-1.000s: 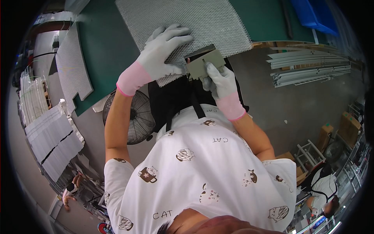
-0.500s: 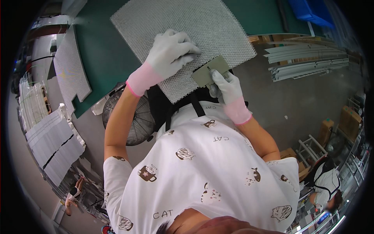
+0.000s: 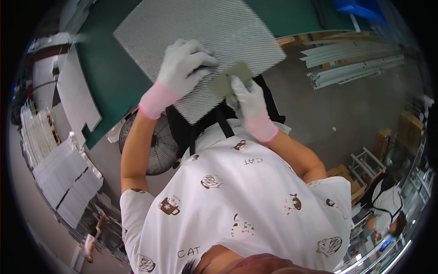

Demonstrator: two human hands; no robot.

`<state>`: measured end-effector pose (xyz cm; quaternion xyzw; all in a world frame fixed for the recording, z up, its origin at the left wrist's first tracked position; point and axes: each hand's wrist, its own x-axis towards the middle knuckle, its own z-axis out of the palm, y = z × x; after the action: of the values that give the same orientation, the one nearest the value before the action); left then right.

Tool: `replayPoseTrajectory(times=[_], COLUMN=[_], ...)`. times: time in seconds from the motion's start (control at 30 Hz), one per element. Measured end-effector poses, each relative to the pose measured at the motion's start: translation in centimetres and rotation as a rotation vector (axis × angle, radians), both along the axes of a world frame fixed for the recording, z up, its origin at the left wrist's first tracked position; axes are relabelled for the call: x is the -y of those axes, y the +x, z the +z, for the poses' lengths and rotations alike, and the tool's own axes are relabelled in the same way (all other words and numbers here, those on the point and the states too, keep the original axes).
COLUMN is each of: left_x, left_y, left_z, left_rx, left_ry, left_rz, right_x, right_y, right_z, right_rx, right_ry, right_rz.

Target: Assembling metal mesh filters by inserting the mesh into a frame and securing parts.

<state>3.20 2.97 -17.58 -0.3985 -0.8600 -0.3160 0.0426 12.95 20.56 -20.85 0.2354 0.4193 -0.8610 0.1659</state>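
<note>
A silver-grey metal mesh panel (image 3: 200, 27) lies slantwise on the green table, its near corner and right side reaching past the table edge toward my body. My left hand (image 3: 185, 66), in a white glove with a pink cuff, rests on the mesh with its fingers and thumb apart. My right hand (image 3: 248, 96), gloved alike, grips a flat olive-green rectangular plate (image 3: 228, 81) between thumb and fingers. The plate is tilted over the near right edge of the mesh; whether it touches the mesh I cannot tell.
The green table (image 3: 112, 66) carries another mesh piece (image 3: 77, 89) at its left edge. A black floor fan (image 3: 153, 144) stands below it. Long pale metal strips (image 3: 351, 61) are stacked at right, near a blue bin (image 3: 360, 7). Other people (image 3: 385, 203) are at lower right and lower left.
Both hands and the plate appear farther left, and the mesh has shifted slightly left too. The whole view has also shifted a little. My right hand keeps its grip on the plate.
</note>
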Motion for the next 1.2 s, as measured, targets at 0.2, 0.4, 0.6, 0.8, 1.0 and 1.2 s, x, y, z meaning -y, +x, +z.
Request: replayPoseTrajectory(times=[0.2, 0.4, 0.6, 0.8, 1.0, 1.2], left_x=[5.3, 4.1, 4.1, 2.6, 2.0, -1.9], left_y=[-7.3, -5.7, -4.0, -0.8, 3.2, 7.4], left_z=[2.4, 1.3, -0.3, 0.4, 1.4, 2.8], left_rx=[-0.055, -0.131, -0.271, -0.317, -0.235, -0.101], left_ry=[-0.202, -0.198, -0.313, -0.212, 0.004, 0.235], left_rz=[0.094, 0.314, 0.506, 0.518, 0.508, 0.346], right_x=[-2.7, -21.4, -27.5, -28.6, -31.0, -26.9], right_y=[-6.6, -10.0, -9.8, -7.1, -6.8, -5.9], right_z=[1.5, -6.5, -9.0, -6.5, -5.6, -1.3], right_rx=[-0.768, -0.099, -0.371, -0.201, -0.543, -1.105], right_ry=[0.304, 2.031, 2.134, 2.122, 2.150, 2.373], right_rz=[0.832, 0.892, 0.904, 1.079, 1.029, 0.154])
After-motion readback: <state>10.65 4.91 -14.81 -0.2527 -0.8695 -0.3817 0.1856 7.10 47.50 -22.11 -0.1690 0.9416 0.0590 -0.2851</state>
